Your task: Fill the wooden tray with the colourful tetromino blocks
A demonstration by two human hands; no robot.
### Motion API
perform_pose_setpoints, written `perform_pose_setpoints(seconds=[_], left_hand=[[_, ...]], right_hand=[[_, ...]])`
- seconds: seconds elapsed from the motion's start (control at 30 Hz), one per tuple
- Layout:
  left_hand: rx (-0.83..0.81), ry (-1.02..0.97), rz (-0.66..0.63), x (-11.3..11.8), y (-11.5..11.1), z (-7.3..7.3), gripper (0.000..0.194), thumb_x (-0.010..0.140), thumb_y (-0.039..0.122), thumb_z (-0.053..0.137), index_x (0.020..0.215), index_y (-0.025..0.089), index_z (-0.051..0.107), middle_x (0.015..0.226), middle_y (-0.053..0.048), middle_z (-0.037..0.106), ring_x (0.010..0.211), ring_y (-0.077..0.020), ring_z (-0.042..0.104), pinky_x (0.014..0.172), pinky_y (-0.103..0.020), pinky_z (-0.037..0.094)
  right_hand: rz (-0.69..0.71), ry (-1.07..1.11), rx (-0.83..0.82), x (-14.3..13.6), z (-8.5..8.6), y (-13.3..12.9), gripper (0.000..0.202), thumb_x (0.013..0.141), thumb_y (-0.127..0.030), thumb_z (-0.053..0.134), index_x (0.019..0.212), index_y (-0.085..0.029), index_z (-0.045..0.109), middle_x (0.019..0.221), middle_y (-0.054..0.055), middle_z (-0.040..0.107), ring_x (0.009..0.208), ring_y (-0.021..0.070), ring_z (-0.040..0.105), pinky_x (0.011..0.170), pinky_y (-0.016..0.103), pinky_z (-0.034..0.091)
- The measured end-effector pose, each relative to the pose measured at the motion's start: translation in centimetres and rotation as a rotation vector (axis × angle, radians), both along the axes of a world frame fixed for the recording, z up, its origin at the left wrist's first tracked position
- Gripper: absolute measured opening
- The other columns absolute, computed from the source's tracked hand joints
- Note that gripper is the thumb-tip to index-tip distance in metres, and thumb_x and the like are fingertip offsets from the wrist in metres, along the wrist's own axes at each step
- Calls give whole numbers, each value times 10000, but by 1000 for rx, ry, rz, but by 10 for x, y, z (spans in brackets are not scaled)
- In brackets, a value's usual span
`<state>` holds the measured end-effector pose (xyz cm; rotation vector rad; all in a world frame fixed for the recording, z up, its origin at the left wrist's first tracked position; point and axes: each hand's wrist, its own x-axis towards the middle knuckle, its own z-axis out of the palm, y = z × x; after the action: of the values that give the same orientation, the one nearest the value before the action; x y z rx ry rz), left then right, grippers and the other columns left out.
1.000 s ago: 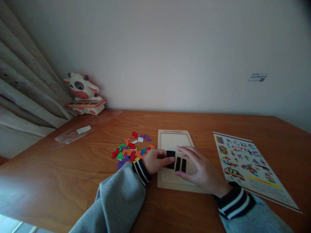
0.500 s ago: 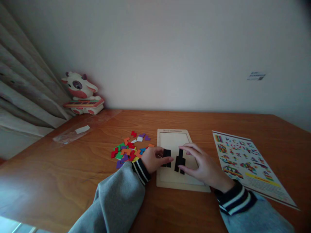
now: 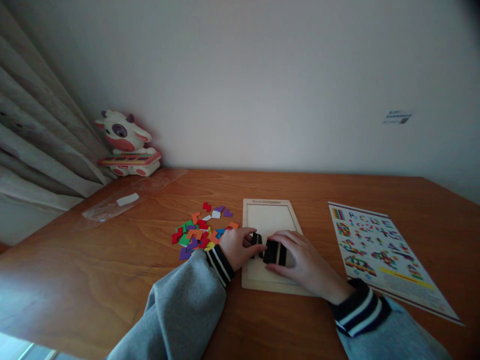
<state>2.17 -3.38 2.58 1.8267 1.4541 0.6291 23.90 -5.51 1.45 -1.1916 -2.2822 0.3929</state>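
A pale wooden tray [image 3: 268, 287] lies on the brown table, with black pieces on its inner board. My left hand [image 3: 238, 247] is at the tray's left side, thumb and fingers closed round a black piece [image 3: 256, 239]. Just to the right, my right hand [image 3: 300, 257] grips black pieces [image 3: 275, 252] between thumb and fingers. The two groups of black pieces are very close together; whether they touch is hard to tell. A loose pile of coloured pieces [image 3: 195, 234] lies left of the tray, partly behind my left hand.
A printed pattern sheet [image 3: 378, 245] lies to the right on the table [image 3: 112, 280]. At the back left stands a cow toy [image 3: 125, 142], with a clear plastic bag [image 3: 105, 210] in front of it. A curtain [image 3: 33, 145] hangs at the left.
My right hand has moved slightly left with its black pieces, nearer my left hand. Those pieces now form a more compact block. My left hand has barely moved.
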Motion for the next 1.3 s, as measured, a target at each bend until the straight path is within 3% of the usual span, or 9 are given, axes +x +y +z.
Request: perform_pose_setpoints(seconds=[0.17,0.37,0.43,0.57,0.67,0.83,0.93,1.13,1.3], left_hand=[[4,-66,10,1,0,-2,544,763,345,703,1256,146,590,965,-55,744,671,-158,707,643,-256,555],[159,-14,-30,-2,-1,-2,374,777,271,655,1128,141,644,1029,-82,727,622,-140,693,644,-263,558],[242,36,-124,-6,0,0,370,792,310,660,1120,138,657,1004,-95,728,656,-159,689,681,-289,561],[506,55,-452,-15,5,-2,544,797,449,690,1244,149,610,1217,-132,673,1035,-258,650,949,-399,499],[559,82,-554,-18,10,-11,551,829,437,658,1298,160,577,1297,-123,635,1106,-276,608,993,-434,461],[527,94,-578,-19,15,-21,537,821,452,680,1273,176,594,1259,-124,657,1086,-267,624,970,-415,469],[553,75,-538,-20,16,-19,535,819,484,681,1236,155,616,1197,-138,682,1073,-268,635,970,-408,468],[530,224,-480,-23,16,-12,521,823,537,667,1198,176,648,1190,-124,686,1095,-285,612,978,-441,447],[555,272,-459,-21,14,-16,568,801,591,671,1203,189,658,1195,-119,688,1079,-296,598,949,-450,436]], right_hand=[[2,-1,3,0,2,0,429,808,-416,721,1181,-234,613,1156,91,667,1070,264,623,956,466,498],[14,-2,-15,1,1,0,401,829,-368,701,1188,-223,594,1168,86,662,1081,255,614,954,458,493],[17,-9,-22,2,1,0,410,835,-376,695,1199,-222,586,1182,89,656,1099,256,605,968,462,483],[34,-16,-28,4,0,1,445,840,-404,690,1229,-224,570,1207,94,648,1130,259,591,999,473,463],[33,-3,-24,5,-1,1,452,850,-405,681,1248,-229,561,1220,92,646,1145,257,585,1011,473,457],[56,10,-22,1,-2,0,523,848,-432,681,1311,-245,522,1255,94,632,1169,257,573,1013,465,459],[65,3,-27,5,-2,2,544,844,-454,681,1319,-244,521,1274,97,619,1188,260,558,1034,475,442],[83,-27,-136,33,6,11,624,722,-503,776,1261,-248,594,1248,95,613,1145,274,588,1001,456,479],[95,15,-218,37,9,13,513,785,-438,741,1237,-235,608,1211,90,645,1102,253,620,971,434,505]])
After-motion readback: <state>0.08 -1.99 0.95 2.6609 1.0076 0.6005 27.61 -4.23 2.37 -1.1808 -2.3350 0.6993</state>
